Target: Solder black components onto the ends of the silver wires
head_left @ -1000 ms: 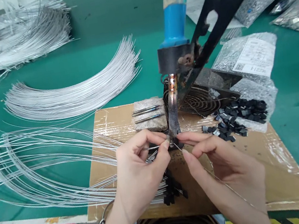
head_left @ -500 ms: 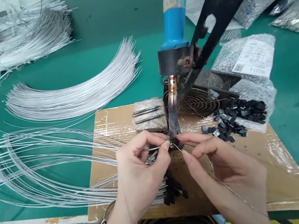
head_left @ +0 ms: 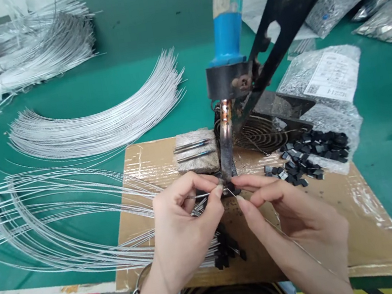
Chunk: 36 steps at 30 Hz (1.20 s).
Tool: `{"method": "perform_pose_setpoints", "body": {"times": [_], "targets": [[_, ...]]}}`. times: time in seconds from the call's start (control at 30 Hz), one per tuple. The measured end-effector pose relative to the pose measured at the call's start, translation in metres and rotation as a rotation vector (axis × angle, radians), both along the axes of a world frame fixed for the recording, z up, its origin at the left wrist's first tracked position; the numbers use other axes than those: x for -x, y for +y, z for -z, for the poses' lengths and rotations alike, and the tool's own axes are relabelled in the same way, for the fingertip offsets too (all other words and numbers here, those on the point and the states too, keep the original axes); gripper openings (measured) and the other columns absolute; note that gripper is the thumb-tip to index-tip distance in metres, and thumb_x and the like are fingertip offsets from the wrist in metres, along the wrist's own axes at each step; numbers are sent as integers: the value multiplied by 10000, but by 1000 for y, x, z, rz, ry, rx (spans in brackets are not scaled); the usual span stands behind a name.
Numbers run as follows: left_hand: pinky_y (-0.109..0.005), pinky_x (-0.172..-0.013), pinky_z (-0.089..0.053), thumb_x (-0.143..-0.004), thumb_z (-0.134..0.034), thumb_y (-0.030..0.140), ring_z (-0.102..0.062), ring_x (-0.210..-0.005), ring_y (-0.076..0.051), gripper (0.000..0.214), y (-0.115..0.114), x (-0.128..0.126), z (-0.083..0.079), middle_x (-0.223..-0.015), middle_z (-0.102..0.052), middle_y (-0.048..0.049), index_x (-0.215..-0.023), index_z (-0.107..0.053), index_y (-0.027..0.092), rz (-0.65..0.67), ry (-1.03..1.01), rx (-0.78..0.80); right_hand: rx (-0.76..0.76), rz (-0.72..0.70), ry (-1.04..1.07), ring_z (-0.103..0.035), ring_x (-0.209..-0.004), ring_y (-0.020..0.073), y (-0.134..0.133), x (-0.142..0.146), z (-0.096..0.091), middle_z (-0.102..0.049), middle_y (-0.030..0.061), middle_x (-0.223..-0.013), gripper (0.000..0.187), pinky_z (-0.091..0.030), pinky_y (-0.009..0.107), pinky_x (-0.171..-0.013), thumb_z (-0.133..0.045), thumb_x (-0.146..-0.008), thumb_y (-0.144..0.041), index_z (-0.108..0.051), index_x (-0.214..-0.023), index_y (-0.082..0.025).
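Note:
My left hand (head_left: 182, 229), with a metal bangle at the wrist, pinches a thin wire (head_left: 201, 196) between thumb and forefinger. A mounted soldering iron (head_left: 230, 36) with a blue handle points down, its darkened tip right at my fingertips. My right hand (head_left: 302, 222) is closed in a pinch on a strand of solder wire (head_left: 314, 258) that trails back over the palm side. The solder's front end is by the iron tip; the tiny joint there is too small to make out. Below my left hand lie white wires (head_left: 123, 252) with black connectors (head_left: 228, 249) on their ends.
A cardboard sheet (head_left: 372, 233) covers the green table (head_left: 132, 32). Around the iron are a sponge-like block (head_left: 199, 164) with metal tips on it, a coiled stand (head_left: 261, 131), loose black connectors (head_left: 303, 156) and plastic bags (head_left: 323, 75). Wire bundles (head_left: 98, 125) lie at left.
Almost nothing differs. Both hands stay at the iron tip, and my right hand has shifted very slightly to the left.

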<state>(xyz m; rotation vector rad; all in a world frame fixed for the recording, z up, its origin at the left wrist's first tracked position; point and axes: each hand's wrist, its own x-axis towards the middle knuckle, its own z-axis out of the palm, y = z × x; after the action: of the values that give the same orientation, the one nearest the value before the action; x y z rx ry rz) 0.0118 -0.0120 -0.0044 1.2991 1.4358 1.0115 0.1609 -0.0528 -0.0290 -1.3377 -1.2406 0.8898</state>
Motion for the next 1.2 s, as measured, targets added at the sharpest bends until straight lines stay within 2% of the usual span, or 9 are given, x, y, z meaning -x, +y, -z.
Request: {"method": "perform_pose_setpoints", "body": {"times": [0.27, 0.5, 0.67, 1.2], "targets": [[-112, -676, -536, -816, -716, 56, -719, -747, -82, 152, 0, 0, -1, -817, -786, 3, -714, -706, 168, 1, -9, -10, 11, 2, -15, -766, -1040, 192, 1, 0, -1, -788, 20, -1142, 157, -575, 300, -940, -731, -884, -121, -666, -817, -247], [-149, -632, -526, -814, -719, 74, -712, -734, -103, 126, 1, -1, 0, -835, -790, -14, -727, -707, 165, -3, 27, -7, -1, 4, -16, -764, -1064, 200, 0, 1, -1, -788, 30, -1149, 158, -579, 307, -927, -730, -885, -105, -683, -837, -248], [-179, -659, -538, -822, -716, 79, -724, -770, -127, 137, 2, -1, 0, -844, -788, -20, -722, -696, 169, 8, 40, 22, 10, 4, -28, -766, -1041, 208, -1, 1, -2, -790, 52, -1146, 153, -592, 328, -922, -723, -898, -108, -680, -833, -240], [-203, -668, -545, -822, -712, 91, -728, -794, -150, 134, -2, 1, 1, -847, -781, -23, -722, -696, 179, 4, 70, 6, -61, 39, -52, -775, -1026, 235, -1, 5, 1, -793, 61, -1106, 149, -631, 351, -894, -731, -878, -95, -709, -853, -240]]}}
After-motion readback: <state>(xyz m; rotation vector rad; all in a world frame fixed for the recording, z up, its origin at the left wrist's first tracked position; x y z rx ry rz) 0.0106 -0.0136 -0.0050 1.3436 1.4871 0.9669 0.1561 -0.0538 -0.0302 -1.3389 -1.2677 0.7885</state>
